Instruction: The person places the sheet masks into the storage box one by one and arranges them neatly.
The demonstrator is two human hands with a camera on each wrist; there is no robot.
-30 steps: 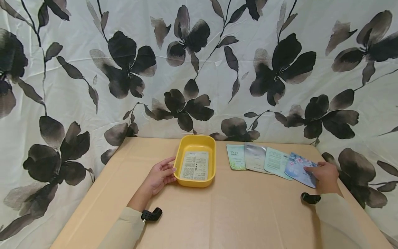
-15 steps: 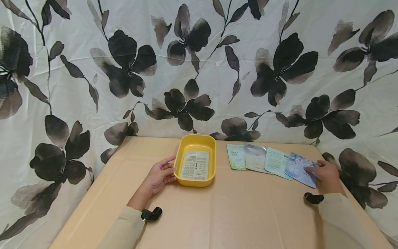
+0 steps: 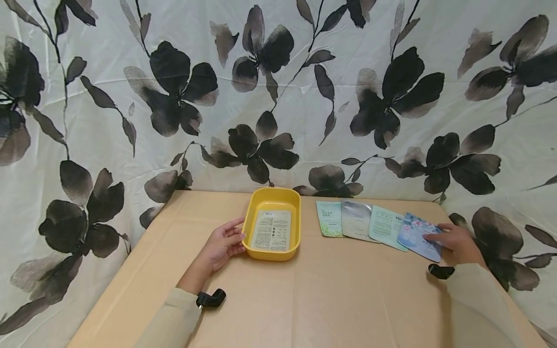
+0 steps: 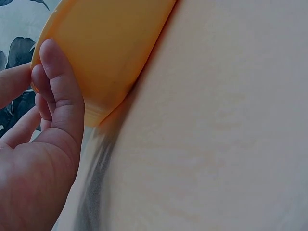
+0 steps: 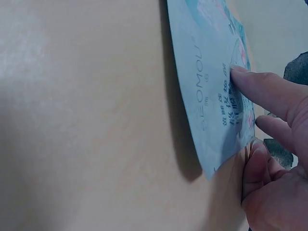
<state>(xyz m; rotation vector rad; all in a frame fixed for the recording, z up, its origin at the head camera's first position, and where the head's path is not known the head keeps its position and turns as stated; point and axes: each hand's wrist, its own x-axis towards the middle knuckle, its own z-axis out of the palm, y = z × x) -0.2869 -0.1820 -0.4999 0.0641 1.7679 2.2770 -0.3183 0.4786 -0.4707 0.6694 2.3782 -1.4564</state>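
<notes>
On the left, my left hand [image 3: 225, 245] holds the side of a yellow plastic tray [image 3: 298, 227], its thumb and fingers at the rim. A pale packet [image 3: 272, 231] covered in small print lies inside the tray. At right, my right hand [image 3: 457, 242] pinches the near right edge of a blue floral face mask packet [image 3: 418, 237]. In the right wrist view, one finger [image 5: 269, 91] lies over that packet's printed face, and others curl at its edge. Beside it, overlapping in a row, are a light green packet [image 3: 386, 227], a silver packet [image 3: 357, 220] and another green packet [image 3: 329, 218].
Everything stands on a light tan tabletop [image 3: 339, 299]. A white cloth with dark flowers [image 3: 322, 101] hangs behind the table and down its sides. Black wrist devices [image 3: 211, 298] sit on both forearms, over beige sleeves [image 3: 174, 321].
My right wrist and forearm have shifted slightly right and turned a little, the fingers staying on the blue packet. The left hand and tray stay in place.
</notes>
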